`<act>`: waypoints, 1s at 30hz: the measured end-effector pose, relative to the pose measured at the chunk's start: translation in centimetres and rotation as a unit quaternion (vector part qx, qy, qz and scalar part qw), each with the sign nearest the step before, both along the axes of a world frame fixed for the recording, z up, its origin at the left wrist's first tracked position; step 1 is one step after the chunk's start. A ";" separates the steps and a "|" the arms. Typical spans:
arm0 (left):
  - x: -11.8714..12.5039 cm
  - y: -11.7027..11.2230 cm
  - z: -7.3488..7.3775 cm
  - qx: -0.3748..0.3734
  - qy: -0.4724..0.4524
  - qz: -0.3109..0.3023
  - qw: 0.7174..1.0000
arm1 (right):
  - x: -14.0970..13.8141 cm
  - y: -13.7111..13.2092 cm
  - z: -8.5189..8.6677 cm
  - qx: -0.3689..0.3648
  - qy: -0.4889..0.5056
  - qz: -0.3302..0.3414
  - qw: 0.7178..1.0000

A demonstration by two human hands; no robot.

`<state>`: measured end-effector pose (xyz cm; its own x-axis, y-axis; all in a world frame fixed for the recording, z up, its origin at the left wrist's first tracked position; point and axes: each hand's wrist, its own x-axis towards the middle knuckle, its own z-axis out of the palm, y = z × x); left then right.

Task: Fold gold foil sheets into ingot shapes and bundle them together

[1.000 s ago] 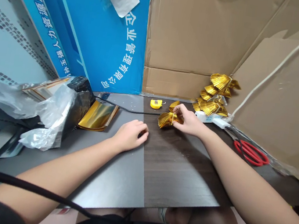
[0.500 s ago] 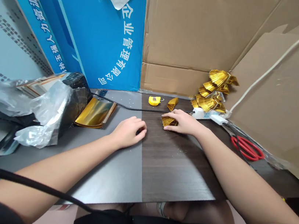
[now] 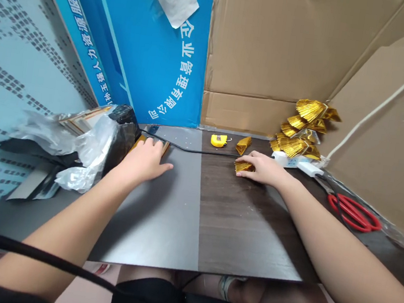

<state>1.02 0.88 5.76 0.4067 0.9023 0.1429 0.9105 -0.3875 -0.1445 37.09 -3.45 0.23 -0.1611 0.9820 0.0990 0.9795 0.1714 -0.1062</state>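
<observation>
My left hand (image 3: 144,159) lies flat, fingers stretched out, on a stack of gold foil sheets (image 3: 165,147) at the left of the table; the hand hides most of the stack. My right hand (image 3: 262,168) presses down on a folded gold foil piece (image 3: 243,167) on the dark board (image 3: 247,228), with its fingers laid flat over it. Another small folded gold piece (image 3: 243,145) lies just beyond it. A pile of finished gold folded pieces (image 3: 303,128) leans against the cardboard at the back right.
A yellow tape measure (image 3: 219,140) and a black cable (image 3: 187,148) lie at the back. A white power strip (image 3: 291,160) and red scissors (image 3: 353,213) sit to the right. Crumpled plastic bags (image 3: 85,150) lie at the left. Cardboard walls (image 3: 277,46) and a blue poster (image 3: 144,53) enclose the table.
My left hand has moved left from the table's middle onto the gold sheet stack and opened flat. My right hand has lowered the folded gold piece onto the board and flattened on it.
</observation>
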 end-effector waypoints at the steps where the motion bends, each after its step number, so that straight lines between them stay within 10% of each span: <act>1: -0.6 0.1 0.1 -0.022 0.007 0.016 1.000 | -0.1 -0.1 0.0 0.001 -0.005 -0.006 1.000; 30: -2.7 1.4 1.4 -0.058 -0.089 0.066 0.992 | -2.8 -0.6 0.3 0.112 0.021 0.023 0.993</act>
